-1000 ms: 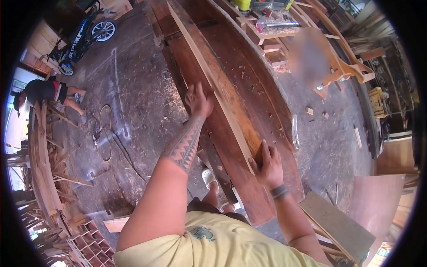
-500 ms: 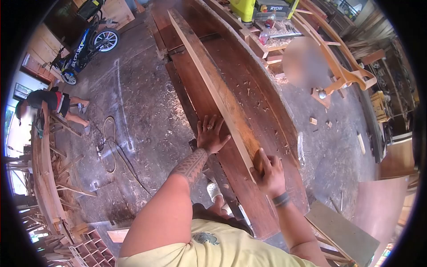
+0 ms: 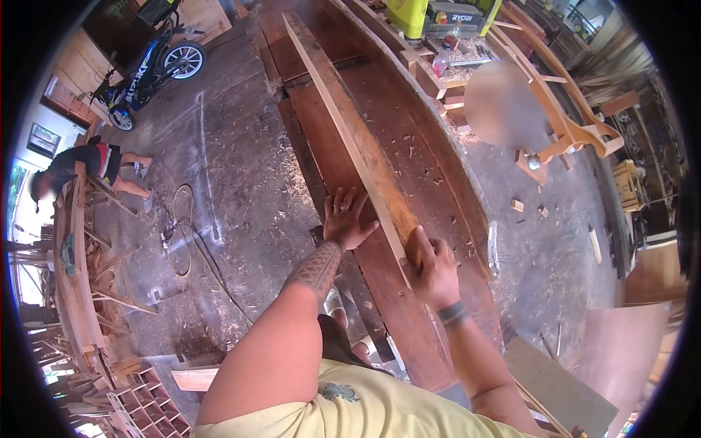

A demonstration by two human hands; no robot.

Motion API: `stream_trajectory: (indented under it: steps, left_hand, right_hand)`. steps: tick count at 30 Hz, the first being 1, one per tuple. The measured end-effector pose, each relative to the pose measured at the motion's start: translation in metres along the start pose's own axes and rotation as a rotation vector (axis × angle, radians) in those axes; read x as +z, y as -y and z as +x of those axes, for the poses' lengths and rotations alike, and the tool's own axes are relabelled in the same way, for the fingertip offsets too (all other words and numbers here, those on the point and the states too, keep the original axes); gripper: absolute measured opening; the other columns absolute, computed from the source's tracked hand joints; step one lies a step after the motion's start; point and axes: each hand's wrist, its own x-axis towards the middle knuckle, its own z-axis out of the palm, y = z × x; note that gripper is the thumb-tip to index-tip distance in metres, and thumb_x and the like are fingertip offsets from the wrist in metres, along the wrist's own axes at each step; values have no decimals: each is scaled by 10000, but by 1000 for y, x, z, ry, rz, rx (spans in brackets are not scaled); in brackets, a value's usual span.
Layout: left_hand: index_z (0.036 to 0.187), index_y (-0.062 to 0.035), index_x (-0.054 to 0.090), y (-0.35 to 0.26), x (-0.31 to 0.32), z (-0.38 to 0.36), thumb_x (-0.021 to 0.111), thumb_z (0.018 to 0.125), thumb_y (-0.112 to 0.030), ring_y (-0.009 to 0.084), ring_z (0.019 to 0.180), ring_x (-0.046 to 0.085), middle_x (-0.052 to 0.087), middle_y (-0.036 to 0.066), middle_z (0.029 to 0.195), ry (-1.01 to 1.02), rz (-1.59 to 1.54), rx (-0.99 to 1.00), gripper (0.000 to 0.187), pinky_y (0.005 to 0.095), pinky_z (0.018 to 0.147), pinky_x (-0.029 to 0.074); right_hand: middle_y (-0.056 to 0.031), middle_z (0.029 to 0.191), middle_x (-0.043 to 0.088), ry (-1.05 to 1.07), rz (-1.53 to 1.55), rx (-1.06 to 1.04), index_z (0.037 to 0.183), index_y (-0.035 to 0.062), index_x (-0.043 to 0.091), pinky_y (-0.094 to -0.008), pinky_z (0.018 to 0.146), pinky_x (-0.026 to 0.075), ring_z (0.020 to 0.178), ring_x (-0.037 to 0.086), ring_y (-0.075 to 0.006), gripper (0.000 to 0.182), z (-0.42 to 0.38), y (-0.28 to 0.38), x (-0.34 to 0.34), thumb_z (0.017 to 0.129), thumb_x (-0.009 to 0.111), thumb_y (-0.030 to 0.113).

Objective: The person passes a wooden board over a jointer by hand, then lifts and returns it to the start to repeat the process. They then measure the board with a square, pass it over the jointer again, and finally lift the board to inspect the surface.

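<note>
A long, narrow wooden board (image 3: 358,139) stands on its edge along a reddish-brown wooden bench top (image 3: 409,164). Its near end is in my right hand (image 3: 432,271), the thumb side hidden and the index finger stretched along its upper face. My left hand (image 3: 347,219) lies open and flat on the bench top, just left of the board, with fingers spread and the thumb close to the board's side. Wood shavings (image 3: 409,139) are scattered over the bench.
A green Ryobi machine (image 3: 442,18) stands at the far right beside a wooden frame (image 3: 562,109). Left are a motorcycle (image 3: 146,77), a looped cord (image 3: 190,226) on the floor and a bent-over person (image 3: 95,164) at a long curved timber piece (image 3: 77,277).
My right hand and the board's near end have shifted slightly left and forward. My left hand keeps its place. The view has turned a little, and my feet have moved.
</note>
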Motion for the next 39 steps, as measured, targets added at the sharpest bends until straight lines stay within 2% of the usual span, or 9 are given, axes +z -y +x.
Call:
stream_trajectory:
  steps: [15,18,21,24,30,33,36,39]
  left_hand:
    - [1784,-216,242,2,1,2,619,997,-740,428,1713,118,244,137,1840,34,56,0,1018,658,1365,70]
    - [1796,-189,199,1,-2,3,571,1018,-741,440,1716,103,216,131,1853,101,60,-16,1024,666,1363,57]
    - [1795,-187,198,3,0,3,569,1019,-742,440,1717,99,214,131,1853,74,44,-4,1024,668,1363,60]
    - [1769,-165,278,4,4,2,639,984,-732,452,1699,162,278,156,1821,-17,18,16,1034,672,1354,91]
    - [1755,-133,308,6,10,2,645,983,-716,462,1690,180,288,169,1811,-50,27,28,1024,684,1347,113]
    - [1753,-133,305,7,12,2,654,974,-711,464,1689,181,296,170,1806,-72,30,35,1030,686,1343,121]
    - [1753,-131,295,6,8,2,678,960,-701,463,1686,193,291,167,1807,-27,58,35,1049,685,1339,130]
    - [1772,-121,246,6,3,3,594,996,-755,457,1703,140,254,161,1825,41,75,31,1061,684,1351,98]
  right_hand:
    - [-245,1311,632,-13,-9,-19,1639,65,510,-530,1023,551,1151,655,-456,791,42,8,17,982,792,402]
    - [-250,1304,632,-12,-22,-12,1637,61,513,-533,1016,554,1149,656,-457,785,50,11,20,986,786,404]
    - [-233,1299,650,-24,-9,-9,1642,77,513,-520,1020,557,1161,667,-450,772,61,16,21,977,798,350]
    - [-233,1305,648,-20,-9,9,1643,73,509,-519,1021,557,1167,665,-451,776,71,20,24,980,793,358]
    - [-239,1317,641,-24,-3,-4,1644,74,508,-522,1027,554,1172,664,-457,766,89,21,31,988,785,358]
    - [-275,1337,622,-11,-20,-16,1658,54,474,-536,1033,555,1178,651,-472,794,99,22,34,998,761,391]
    - [-275,1338,624,14,0,16,1655,57,479,-536,1034,555,1178,651,-475,787,109,28,33,994,763,377]
    - [-271,1338,626,7,2,7,1655,60,480,-535,1035,556,1174,654,-475,785,119,31,34,990,765,364]
